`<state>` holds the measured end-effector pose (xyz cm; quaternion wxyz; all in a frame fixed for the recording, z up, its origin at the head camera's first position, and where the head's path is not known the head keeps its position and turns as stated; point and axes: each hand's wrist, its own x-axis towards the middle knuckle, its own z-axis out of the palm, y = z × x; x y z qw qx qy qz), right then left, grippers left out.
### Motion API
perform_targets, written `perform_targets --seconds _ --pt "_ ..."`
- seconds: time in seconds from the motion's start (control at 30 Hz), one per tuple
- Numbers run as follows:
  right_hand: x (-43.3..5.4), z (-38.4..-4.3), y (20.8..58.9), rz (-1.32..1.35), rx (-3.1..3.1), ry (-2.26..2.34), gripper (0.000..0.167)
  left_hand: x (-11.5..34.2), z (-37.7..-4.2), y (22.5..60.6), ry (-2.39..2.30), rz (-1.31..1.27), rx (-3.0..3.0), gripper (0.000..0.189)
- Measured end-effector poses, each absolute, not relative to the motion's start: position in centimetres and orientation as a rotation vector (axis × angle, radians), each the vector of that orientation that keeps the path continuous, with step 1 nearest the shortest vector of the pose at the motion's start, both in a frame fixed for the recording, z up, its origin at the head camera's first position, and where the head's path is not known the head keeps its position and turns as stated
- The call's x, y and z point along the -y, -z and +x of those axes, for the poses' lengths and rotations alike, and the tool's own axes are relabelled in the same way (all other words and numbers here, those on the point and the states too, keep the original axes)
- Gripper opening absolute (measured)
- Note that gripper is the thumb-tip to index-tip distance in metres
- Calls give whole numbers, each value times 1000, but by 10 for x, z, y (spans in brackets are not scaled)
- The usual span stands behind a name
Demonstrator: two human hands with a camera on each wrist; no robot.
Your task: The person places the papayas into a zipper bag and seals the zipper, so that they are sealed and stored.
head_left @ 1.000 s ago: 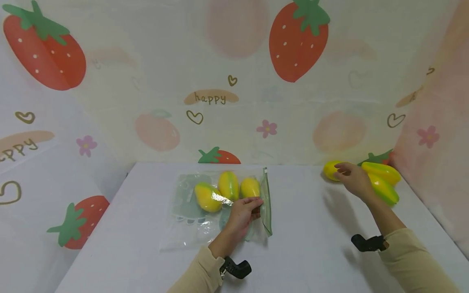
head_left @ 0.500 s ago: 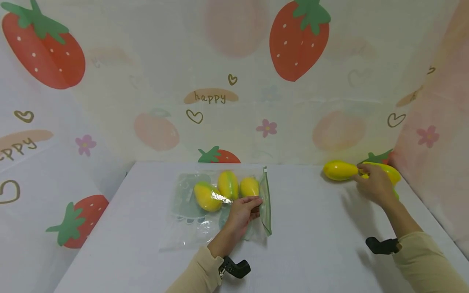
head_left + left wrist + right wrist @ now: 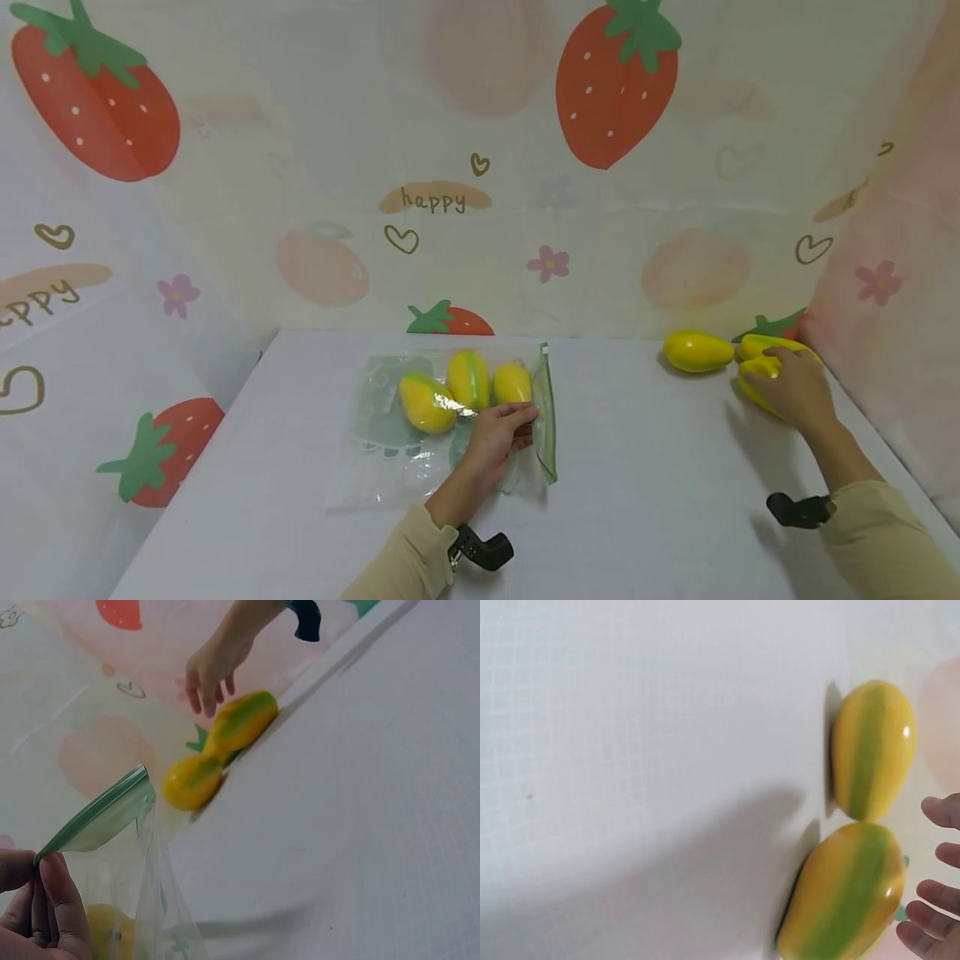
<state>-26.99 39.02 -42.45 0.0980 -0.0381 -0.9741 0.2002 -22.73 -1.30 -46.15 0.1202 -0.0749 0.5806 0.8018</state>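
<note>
A clear zip bag [image 3: 375,492] with a green edge lies flat at the middle of the table. Three yellow-green mangoes [image 3: 426,405] show inside it. My left hand [image 3: 489,446] pinches the bag by its green edge, thumb against fingers in the left wrist view. At the back right lie three more mangoes: a lone one [image 3: 697,352] on the left and two close together, a far one [image 3: 759,342] and a near one [image 3: 756,393]. My right hand [image 3: 798,387] is over that pair, partly hiding it. Its fingers [image 3: 930,919] are spread apart beside a mango [image 3: 844,896] in the right wrist view.
The white tabletop [image 3: 630,467] lies between the bag and the loose mangoes. A back wall [image 3: 330,167] printed with strawberries rises right behind the mangoes. The right side wall [image 3: 900,333] stands close to my right hand.
My right hand has moved right, from the lone mango across to the pair, uncovering the lone one. The left hand and the bag have stayed put.
</note>
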Motion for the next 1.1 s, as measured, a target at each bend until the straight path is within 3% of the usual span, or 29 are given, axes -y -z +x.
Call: perform_targets --seconds 0.77,1.1 --pt "-405 -266 436 -262 2970 -605 68 14 -228 462 -2347 -224 -1684 31" --pt "-413 -265 438 -189 3072 -487 73 13 -229 461 -2354 -243 -1675 31"
